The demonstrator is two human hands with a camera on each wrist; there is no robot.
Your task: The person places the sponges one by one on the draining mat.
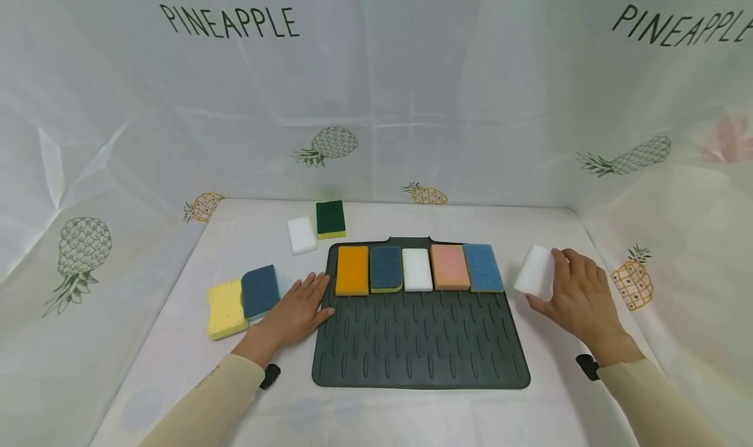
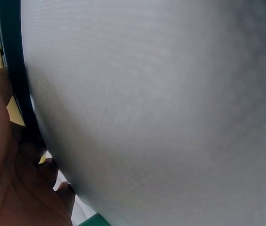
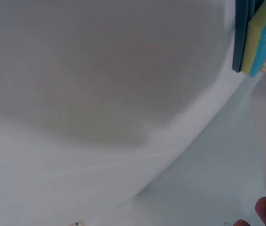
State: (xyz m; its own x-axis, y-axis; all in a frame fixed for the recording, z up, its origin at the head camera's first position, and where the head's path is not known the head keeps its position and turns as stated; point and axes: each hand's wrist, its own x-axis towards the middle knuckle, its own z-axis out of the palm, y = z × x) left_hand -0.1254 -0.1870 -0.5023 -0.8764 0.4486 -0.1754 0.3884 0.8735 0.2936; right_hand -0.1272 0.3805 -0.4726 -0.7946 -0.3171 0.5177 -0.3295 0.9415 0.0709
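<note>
**White sponge (image 1: pixel 535 272) pinched just off the mat's (image 1: pixel 418 342) right edge**

Here it is, in your right hand (image 1: pixel 579 298), beside the mat's right edge and a little below its far corner. It looks light and soft, the kind that probably dents or crumbles under a hard squeeze, dry rather than slippery. Gentle pressure should do, and the two ends look the best hold: your thumb has the near one, your fingers bend over toward the far one. The block leans; whether it touches the table (image 1: pixel 470 417), you can't tell.

Your right forearm angles in from the table's near right corner, wrist low. Across the way, your left hand (image 1: pixel 297 313) reaches in flat, fingers nearly straight, thumb spread, grasping nothing, just touching the mat's left edge.
</note>
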